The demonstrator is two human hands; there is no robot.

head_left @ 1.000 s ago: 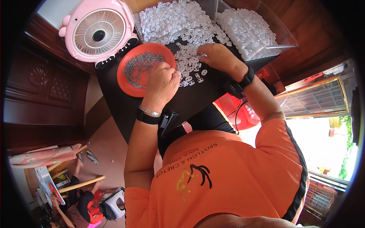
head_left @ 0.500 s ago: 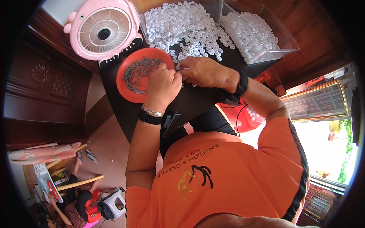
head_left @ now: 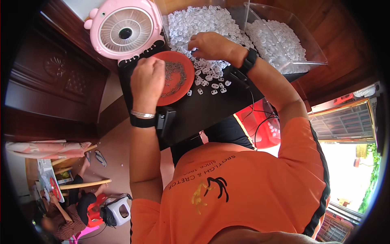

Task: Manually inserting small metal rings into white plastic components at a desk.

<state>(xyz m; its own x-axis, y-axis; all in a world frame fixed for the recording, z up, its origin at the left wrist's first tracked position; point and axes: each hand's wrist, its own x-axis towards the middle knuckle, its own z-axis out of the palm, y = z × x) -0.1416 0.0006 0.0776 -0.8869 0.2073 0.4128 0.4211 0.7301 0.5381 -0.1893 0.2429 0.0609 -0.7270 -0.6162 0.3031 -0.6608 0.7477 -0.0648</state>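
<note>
Since the earlier frame the right hand [head_left: 209,45] has parted from the fisted left hand [head_left: 147,79] over the red dish [head_left: 180,79], fingers curled onto the white plastic pieces [head_left: 203,24].

We see strong daylight entering from the window [head_left: 345,122], overexposed below it. The black table [head_left: 203,110] stays evenly lit and sharp. Far from the window, fisheye edges bend and darken.

Bare black table [head_left: 211,110] at frame centre, below the red dish [head_left: 178,79], gives open room. Toward the top, the pile of white pieces [head_left: 203,24] fills the table, hemmed by the pink fan [head_left: 124,30] upper left and clear bin [head_left: 284,40] upper right
</note>
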